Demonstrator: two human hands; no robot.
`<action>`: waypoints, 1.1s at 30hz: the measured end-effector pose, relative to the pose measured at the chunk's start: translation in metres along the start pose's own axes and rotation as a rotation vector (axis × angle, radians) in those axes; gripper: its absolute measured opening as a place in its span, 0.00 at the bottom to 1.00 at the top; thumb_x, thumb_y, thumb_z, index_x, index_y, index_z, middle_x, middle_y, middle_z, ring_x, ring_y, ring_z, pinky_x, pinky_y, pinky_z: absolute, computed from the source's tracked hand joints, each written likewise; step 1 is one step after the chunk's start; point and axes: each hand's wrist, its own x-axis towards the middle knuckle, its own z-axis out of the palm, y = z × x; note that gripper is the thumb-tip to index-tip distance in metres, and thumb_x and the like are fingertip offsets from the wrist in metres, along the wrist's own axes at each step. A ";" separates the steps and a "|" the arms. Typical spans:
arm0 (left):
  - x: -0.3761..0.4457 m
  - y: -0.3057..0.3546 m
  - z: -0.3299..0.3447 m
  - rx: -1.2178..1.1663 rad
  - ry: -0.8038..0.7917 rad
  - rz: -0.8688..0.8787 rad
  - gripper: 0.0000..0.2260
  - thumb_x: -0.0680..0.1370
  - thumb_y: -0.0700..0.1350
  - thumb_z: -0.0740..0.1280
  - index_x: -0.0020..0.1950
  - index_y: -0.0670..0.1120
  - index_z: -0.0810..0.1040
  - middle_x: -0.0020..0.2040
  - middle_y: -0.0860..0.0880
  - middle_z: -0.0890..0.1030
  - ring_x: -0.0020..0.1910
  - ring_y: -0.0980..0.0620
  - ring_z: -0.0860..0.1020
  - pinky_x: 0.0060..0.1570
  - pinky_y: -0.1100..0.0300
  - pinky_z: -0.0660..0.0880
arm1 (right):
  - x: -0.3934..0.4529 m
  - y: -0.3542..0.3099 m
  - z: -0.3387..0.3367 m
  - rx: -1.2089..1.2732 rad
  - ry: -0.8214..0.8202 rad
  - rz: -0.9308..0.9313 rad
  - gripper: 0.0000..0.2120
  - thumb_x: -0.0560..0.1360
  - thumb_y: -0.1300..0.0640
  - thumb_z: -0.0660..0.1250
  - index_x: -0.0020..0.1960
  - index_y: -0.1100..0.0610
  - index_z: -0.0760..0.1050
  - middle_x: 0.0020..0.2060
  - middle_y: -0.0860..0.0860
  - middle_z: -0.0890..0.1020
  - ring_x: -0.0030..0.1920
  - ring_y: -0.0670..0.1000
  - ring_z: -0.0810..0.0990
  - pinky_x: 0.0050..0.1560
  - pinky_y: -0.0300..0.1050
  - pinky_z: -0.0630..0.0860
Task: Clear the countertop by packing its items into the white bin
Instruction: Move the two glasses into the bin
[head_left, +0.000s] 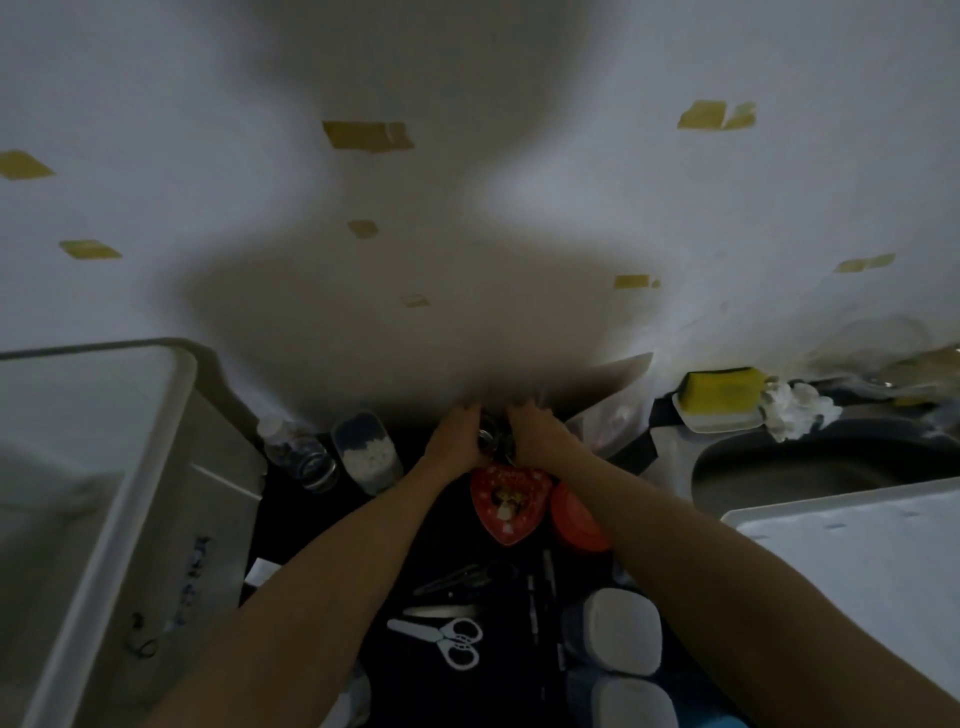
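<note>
Both hands at the dark countertop's back edge.
Left hand and right hand cup a small, dim, unidentifiable object between curled fingers; white bin crowds the left side.

Yellowish tape scraps dot the white wall at the back. On the right a dark sink sits below a yellow sponge in its white dish, just beside crumpled white tissue.
</note>
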 end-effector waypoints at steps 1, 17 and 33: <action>0.000 -0.001 -0.003 0.010 -0.006 -0.005 0.33 0.61 0.45 0.80 0.63 0.43 0.73 0.61 0.41 0.76 0.58 0.41 0.77 0.54 0.52 0.76 | -0.002 -0.001 -0.003 0.023 -0.002 -0.004 0.28 0.73 0.57 0.71 0.70 0.62 0.66 0.68 0.62 0.68 0.63 0.65 0.74 0.59 0.57 0.76; -0.132 -0.006 -0.240 0.080 0.135 0.216 0.26 0.60 0.49 0.81 0.53 0.51 0.74 0.47 0.49 0.78 0.39 0.51 0.77 0.36 0.59 0.73 | -0.100 -0.110 -0.166 0.150 0.244 -0.276 0.29 0.64 0.48 0.78 0.61 0.50 0.71 0.51 0.51 0.71 0.48 0.55 0.77 0.51 0.51 0.77; -0.369 -0.165 -0.353 0.349 0.212 0.061 0.32 0.58 0.62 0.78 0.58 0.60 0.70 0.50 0.60 0.76 0.45 0.61 0.76 0.46 0.60 0.77 | -0.159 -0.387 -0.163 0.135 0.146 -0.625 0.32 0.62 0.47 0.79 0.62 0.47 0.71 0.52 0.45 0.74 0.44 0.40 0.72 0.41 0.33 0.67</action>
